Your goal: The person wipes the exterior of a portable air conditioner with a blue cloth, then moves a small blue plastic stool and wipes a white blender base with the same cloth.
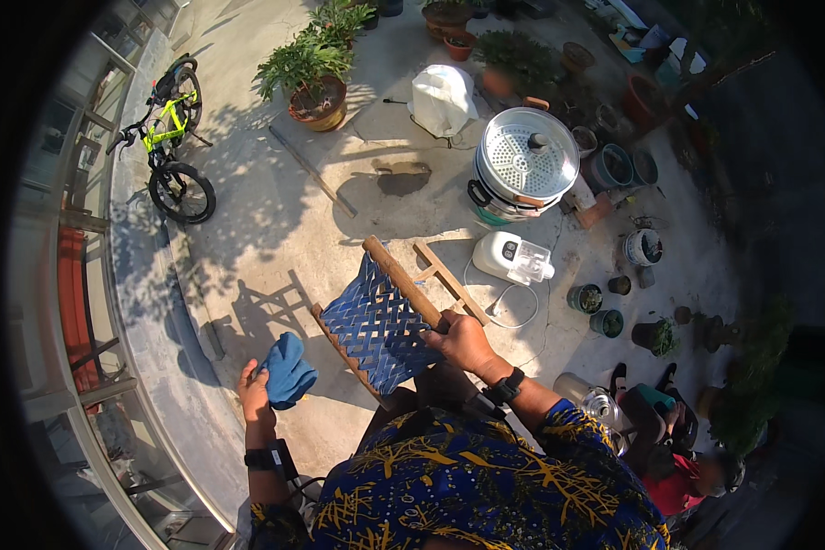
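Note:
In front of my body a wooden folding stool (405, 282) with a seat of woven blue straps (378, 323) is held up at a tilt. My right hand (464, 342) grips the near end of its thick upper rail. Off to the left, my left hand (256, 395) holds a crumpled blue cloth (289, 371) away from the stool. The stool's lower rail (347, 354) runs along the left side of the seat, and part of its leg frame (450, 282) shows beyond the upper rail.
A white appliance (498, 254) with a cord lies right of the stool, below a steamer pot (529, 155). Potted plants (320, 103) and a white-covered object (443, 100) stand farther off. A yellow-green bicycle (172, 124) is at the left. A person (674, 474) sits at lower right beside a metal container (598, 405).

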Motion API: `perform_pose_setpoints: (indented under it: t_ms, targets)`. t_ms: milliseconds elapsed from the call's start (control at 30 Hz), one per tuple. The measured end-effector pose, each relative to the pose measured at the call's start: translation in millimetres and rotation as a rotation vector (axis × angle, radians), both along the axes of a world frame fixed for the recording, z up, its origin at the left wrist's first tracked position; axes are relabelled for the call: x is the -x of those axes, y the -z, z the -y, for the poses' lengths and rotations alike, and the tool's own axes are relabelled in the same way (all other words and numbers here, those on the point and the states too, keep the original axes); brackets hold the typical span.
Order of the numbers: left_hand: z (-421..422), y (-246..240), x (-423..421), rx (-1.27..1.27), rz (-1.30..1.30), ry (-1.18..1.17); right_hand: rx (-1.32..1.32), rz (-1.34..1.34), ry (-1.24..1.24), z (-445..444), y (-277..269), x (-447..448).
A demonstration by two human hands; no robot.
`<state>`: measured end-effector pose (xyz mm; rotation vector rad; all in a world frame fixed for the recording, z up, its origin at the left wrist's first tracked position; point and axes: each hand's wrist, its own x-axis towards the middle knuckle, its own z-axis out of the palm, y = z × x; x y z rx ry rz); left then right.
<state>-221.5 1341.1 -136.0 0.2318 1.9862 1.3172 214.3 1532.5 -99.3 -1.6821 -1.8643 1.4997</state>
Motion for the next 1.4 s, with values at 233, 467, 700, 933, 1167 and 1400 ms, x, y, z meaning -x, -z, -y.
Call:
perform_pose_setpoints:
  t_ms: [233, 467, 700, 933, 1167, 1400]
  targets:
    - [-152, -27, 44, -0.051, 0.300, 0.152, -0.044, 0.155, 0.079, -93, 44, 57]
    - [-286, 14, 101, 0.204, 0.439, 0.358, 0.006, 0.287, 0.193, -142, 112, 112]
    - [-379, 74, 127, 0.199, 0.588, 0.479, 0.127, 0.373, 0.268, -154, 234, 175]
    - [-394, 134, 92, 0.257, 0.421, 0.591, 0.341, 0.232, 0.296, -150, 381, 200]
    - [-392, 169, 27, 0.280, 0.363, 0.816, 0.688, -0.067, 0.310, -130, 494, 138]
    - [-395, 193, -58, 0.371, 0.183, 0.988, 0.596, 0.251, 0.236, -80, 542, 98]
